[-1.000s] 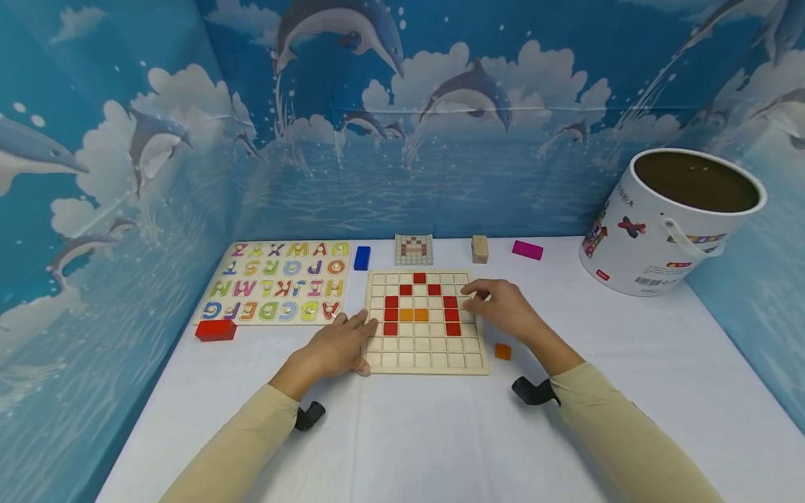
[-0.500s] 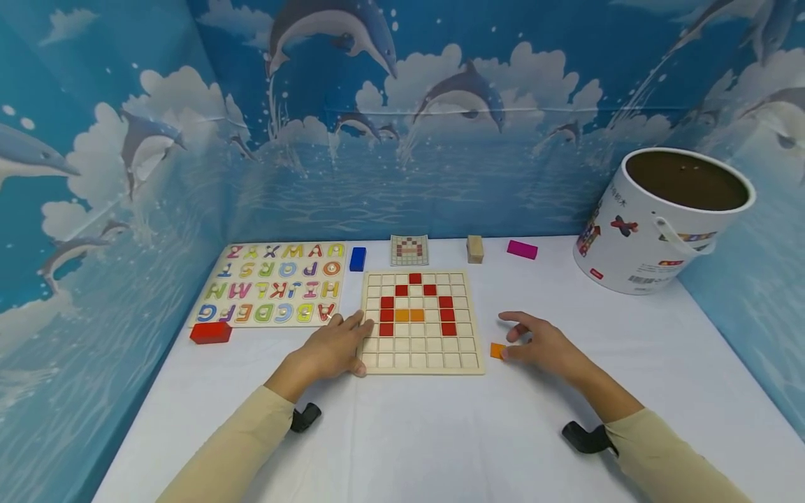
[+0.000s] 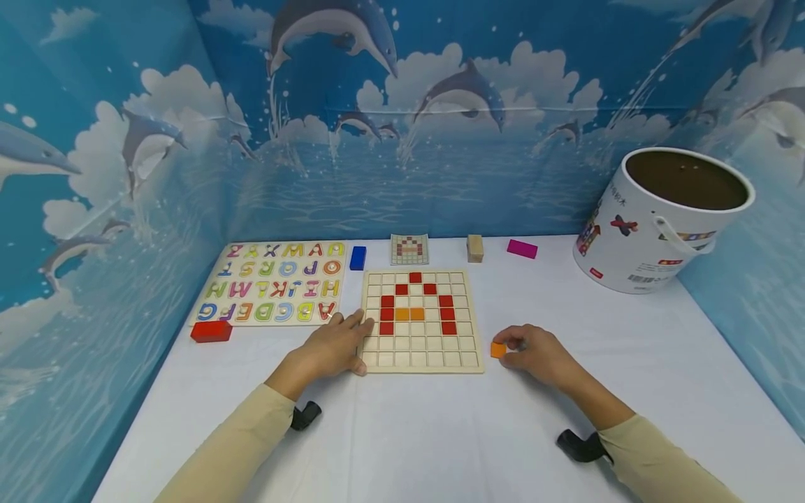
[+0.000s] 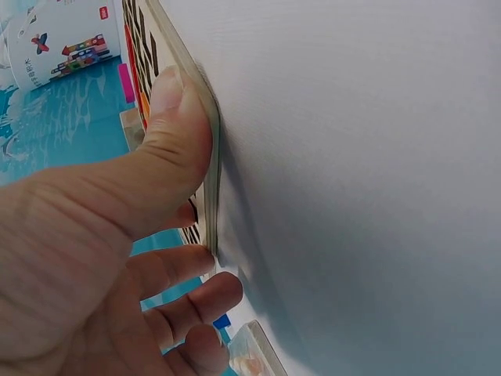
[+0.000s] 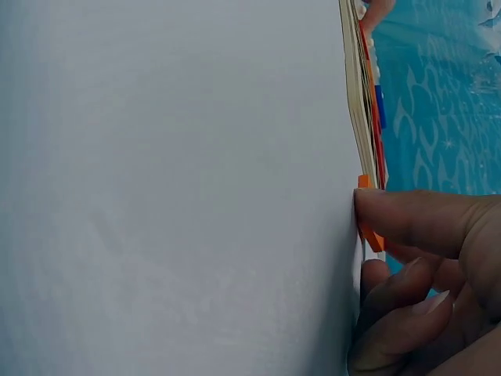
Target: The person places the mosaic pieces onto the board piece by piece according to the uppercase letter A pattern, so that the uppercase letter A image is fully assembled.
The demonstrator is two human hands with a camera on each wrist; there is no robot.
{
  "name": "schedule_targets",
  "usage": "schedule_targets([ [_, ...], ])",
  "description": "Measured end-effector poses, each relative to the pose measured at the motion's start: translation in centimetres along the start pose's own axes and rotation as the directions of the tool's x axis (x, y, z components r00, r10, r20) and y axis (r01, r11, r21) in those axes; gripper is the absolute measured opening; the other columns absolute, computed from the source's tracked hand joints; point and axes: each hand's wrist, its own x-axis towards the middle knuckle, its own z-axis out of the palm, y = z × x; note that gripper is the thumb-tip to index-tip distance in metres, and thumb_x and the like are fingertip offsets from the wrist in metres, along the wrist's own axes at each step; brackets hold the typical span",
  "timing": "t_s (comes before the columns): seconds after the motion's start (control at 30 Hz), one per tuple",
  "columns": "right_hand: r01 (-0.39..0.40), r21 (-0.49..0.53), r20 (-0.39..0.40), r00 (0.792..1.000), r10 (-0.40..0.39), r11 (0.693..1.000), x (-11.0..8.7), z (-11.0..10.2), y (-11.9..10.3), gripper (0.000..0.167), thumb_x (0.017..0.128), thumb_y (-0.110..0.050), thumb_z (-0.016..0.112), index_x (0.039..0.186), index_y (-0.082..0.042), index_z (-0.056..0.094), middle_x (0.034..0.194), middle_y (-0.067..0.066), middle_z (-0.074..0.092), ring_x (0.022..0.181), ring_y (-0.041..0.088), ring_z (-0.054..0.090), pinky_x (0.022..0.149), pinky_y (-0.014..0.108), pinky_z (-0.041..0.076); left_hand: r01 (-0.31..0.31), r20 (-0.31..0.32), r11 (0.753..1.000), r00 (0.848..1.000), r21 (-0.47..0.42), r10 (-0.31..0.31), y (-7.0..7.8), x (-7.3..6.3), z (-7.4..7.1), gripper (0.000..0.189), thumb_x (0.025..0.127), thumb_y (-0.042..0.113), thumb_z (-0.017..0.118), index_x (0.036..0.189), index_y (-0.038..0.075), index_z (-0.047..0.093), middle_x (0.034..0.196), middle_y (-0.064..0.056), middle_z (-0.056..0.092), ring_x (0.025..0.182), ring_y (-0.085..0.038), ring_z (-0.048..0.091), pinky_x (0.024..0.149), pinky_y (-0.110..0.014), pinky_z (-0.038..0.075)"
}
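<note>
The wooden grid board (image 3: 412,359) lies in the middle of the table in the head view. Red tiles (image 3: 448,314) form an arch on it, with two orange tiles (image 3: 409,314) side by side inside. My left hand (image 3: 330,346) rests at the board's left edge, fingers spread; in the left wrist view its thumb (image 4: 176,129) presses the front corner. Just right of the board, my right hand (image 3: 541,358) pinches a loose orange tile (image 3: 497,350) between thumb and fingers, low over the tablecloth. The right wrist view shows the thumb covering part of that tile (image 5: 373,237).
An alphabet board (image 3: 277,286) lies to the left, with a red block (image 3: 211,332) at its front corner. Along the back are a blue block (image 3: 358,258), a pattern card (image 3: 409,249), a wooden block (image 3: 474,249) and a magenta block (image 3: 522,249). A white bucket (image 3: 629,244) stands back right.
My right hand has left the board's right side, come down to the loose orange tile and closed its fingers on it. The left hand stays at the board's edge.
</note>
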Motion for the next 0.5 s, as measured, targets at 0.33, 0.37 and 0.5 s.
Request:
schedule_targets([
  [0.33, -0.043, 0.343, 0.046, 0.999, 0.029, 0.938, 2.8, -1.6, 0.5, 0.023, 0.1, -0.016, 0.062, 0.118, -0.004, 0.052, 0.087, 0.01, 0.05, 0.061, 0.019, 0.045, 0.053, 0.027, 0.041, 0.008, 0.005, 1.0, 1.0, -0.008, -0.008, -0.1, 0.1, -0.1, 0.09, 0.081, 0.039, 0.082, 0.157, 0.013, 0.041, 0.166, -0.014, 0.028, 0.142, -0.037, 0.037, 0.107, -0.05, 0.042],
  [0.37, -0.045, 0.355, 0.03, 0.999, 0.036, 0.934, 3.2, -1.8, 0.5, 0.025, 0.1, -0.016, 0.061, 0.12, -0.003, 0.052, 0.086, 0.01, 0.049, 0.061, 0.019, 0.045, 0.053, 0.028, 0.041, 0.006, 0.004, 1.0, 1.0, -0.008, -0.006, -0.1, 0.1, -0.1, 0.091, 0.081, 0.039, 0.082, 0.157, 0.013, 0.041, 0.166, -0.014, 0.028, 0.141, -0.037, 0.037, 0.107, -0.05, 0.042],
  [0.5, -0.052, 0.3, 0.002, 0.999, 0.054, 0.952, 4.1, -2.2, 0.1, 0.035, 0.1, -0.02, 0.062, 0.13, -0.004, 0.053, 0.091, 0.011, 0.048, 0.064, 0.021, 0.047, 0.056, 0.028, 0.043, 0.007, 0.005, 1.0, 1.0, -0.021, -0.007, -0.1, 0.1, 0.1, 0.091, 0.08, 0.039, 0.083, 0.157, 0.013, 0.041, 0.166, -0.014, 0.028, 0.141, -0.038, 0.037, 0.107, -0.05, 0.042],
])
